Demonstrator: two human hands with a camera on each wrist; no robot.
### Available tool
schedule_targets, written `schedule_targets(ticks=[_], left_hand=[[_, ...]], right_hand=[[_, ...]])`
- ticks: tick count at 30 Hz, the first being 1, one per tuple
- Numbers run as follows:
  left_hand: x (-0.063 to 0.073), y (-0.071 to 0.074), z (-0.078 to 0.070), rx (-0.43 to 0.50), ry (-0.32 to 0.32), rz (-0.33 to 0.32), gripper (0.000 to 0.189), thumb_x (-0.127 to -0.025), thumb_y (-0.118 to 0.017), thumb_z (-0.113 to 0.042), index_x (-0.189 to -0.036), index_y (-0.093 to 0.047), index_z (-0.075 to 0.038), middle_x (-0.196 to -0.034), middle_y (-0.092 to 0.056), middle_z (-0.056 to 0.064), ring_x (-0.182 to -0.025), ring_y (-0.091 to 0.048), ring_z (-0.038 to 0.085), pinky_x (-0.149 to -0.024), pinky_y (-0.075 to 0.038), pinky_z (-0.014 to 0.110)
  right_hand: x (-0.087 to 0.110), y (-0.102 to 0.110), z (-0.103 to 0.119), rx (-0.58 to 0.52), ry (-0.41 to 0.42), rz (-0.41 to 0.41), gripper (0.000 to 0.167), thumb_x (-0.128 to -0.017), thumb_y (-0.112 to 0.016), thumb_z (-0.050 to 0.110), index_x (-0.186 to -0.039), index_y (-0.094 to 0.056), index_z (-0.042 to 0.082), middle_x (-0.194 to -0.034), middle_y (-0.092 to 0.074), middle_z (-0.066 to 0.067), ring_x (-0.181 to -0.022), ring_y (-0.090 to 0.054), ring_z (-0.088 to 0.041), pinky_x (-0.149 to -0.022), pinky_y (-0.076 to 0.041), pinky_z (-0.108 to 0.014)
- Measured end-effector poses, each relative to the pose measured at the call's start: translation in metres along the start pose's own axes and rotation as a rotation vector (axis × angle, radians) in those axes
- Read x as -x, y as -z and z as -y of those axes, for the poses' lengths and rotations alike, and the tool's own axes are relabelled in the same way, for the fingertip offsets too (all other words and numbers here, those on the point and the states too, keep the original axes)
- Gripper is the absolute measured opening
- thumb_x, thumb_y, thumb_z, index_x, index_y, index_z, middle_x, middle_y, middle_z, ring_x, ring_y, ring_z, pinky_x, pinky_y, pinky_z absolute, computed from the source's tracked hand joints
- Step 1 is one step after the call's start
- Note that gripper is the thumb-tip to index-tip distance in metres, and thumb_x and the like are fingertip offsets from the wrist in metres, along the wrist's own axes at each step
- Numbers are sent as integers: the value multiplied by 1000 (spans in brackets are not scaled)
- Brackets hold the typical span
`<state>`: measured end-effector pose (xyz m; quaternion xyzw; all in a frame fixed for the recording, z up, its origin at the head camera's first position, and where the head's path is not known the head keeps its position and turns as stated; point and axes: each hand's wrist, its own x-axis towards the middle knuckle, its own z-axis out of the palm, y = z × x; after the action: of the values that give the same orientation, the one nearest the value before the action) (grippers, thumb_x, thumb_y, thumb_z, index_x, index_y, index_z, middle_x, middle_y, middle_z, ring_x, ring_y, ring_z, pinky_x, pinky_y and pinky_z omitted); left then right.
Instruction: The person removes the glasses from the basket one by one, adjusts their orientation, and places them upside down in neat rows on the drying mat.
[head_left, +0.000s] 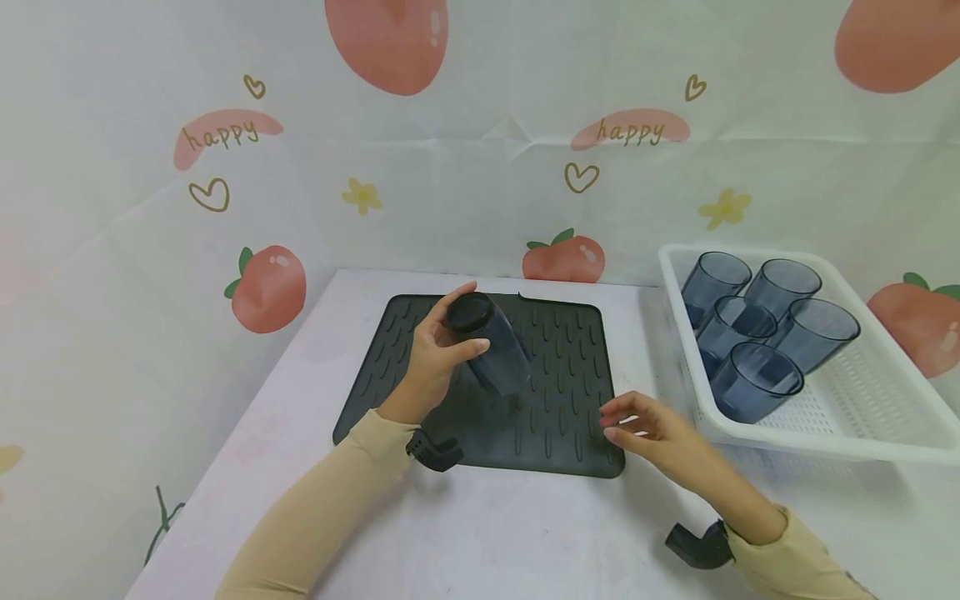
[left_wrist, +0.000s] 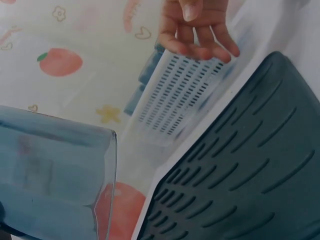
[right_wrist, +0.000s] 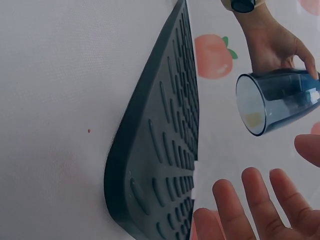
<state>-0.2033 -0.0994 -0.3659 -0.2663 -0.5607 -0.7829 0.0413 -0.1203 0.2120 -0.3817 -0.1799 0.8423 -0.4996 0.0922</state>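
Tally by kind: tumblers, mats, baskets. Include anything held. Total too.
Blue tumblers: 6 (5 in the basket, 1 in the left hand)
Dark ridged mat: 1
White basket: 1
Total: 8

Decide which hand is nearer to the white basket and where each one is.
Right. In the head view, the right hand is just left of the white basket; the left hand is farther away, over the dark mat, gripping a tumbler.
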Motion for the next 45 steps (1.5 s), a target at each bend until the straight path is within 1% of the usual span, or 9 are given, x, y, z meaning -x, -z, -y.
schedule_targets(ticks=[4, 12, 20, 26, 31, 34, 38, 41, 45], left_hand=[[-3, 7, 0, -37, 23, -33, 74, -80, -68, 5, -147, -40, -10, -126, -57, 1, -110, -60, 14, -85, -52, 23], [-15, 22, 1, -110, 77, -116, 72, -81, -66, 7, -146, -41, -11, -129, -53, 1, -114, -57, 14, -91, -51, 23], [-32, 42, 1, -173, 117, -223, 70, -82, -68, 8, -145, -44, -12, -129, -55, 4, -114, -57, 15, -95, -49, 25], [-39, 52, -3, -249, 153, -297, 68, -84, -70, 3, -144, -45, -16, -135, -51, 7, -117, -55, 16, -100, -47, 29], [-45, 62, -3, -307, 168, -341, 69, -82, -73, 2, -143, -47, -17, -131, -52, 6, -113, -57, 17, -97, -48, 29], [-48, 69, -1, -326, 170, -359, 69, -82, -74, 1, -143, -47, -18, -129, -52, 6, -110, -57, 15, -91, -49, 25], [-52, 78, 1, -344, 191, -391, 70, -81, -75, 1, -142, -48, -18, -126, -53, 3, -107, -56, 14, -87, -49, 22], [-55, 82, 2, -362, 207, -414, 70, -81, -75, 1, -142, -48, -19, -124, -53, 1, -107, -56, 14, -87, -49, 22], [-58, 87, 5, -395, 210, -436, 69, -81, -75, 1, -141, -49, -20, -125, -54, 3, -109, -55, 15, -87, -49, 25]], right_hand=[[1, 0, 0, 1, 9, 6, 28, -95, -62, 14, -116, -57, -3, -110, -65, -17, -98, -64, -23, -74, -54, -25], [2, 0, 1, -3, 29, -8, 26, -94, -62, 12, -114, -58, -3, -109, -66, -18, -95, -65, -18, -73, -53, -25], [1, 1, 1, -10, 5, 0, 26, -94, -62, 13, -113, -58, -4, -110, -65, -20, -98, -64, -26, -74, -53, -26], [1, 0, 0, -11, 1, -1, 26, -94, -63, 13, -114, -58, -2, -110, -64, -19, -98, -64, -25, -74, -54, -25], [3, 0, -1, -4, 10, 1, 25, -95, -62, 14, -114, -58, -2, -110, -64, -18, -97, -64, -24, -74, -54, -25], [3, 0, -2, 4, 9, 2, 25, -95, -62, 15, -114, -58, -2, -110, -65, -18, -97, -64, -24, -74, -53, -26], [3, -2, -4, 10, -4, 2, 26, -94, -63, 16, -113, -58, -2, -110, -64, -19, -96, -64, -22, -75, -54, -26], [2, -2, -3, 9, -11, -1, 26, -94, -63, 16, -113, -59, -1, -109, -64, -19, -96, -64, -22, -75, -54, -27], [2, -1, -1, 7, -7, -7, 25, -94, -63, 15, -112, -59, -1, -109, -65, -18, -96, -64, -22, -74, -53, -26]])
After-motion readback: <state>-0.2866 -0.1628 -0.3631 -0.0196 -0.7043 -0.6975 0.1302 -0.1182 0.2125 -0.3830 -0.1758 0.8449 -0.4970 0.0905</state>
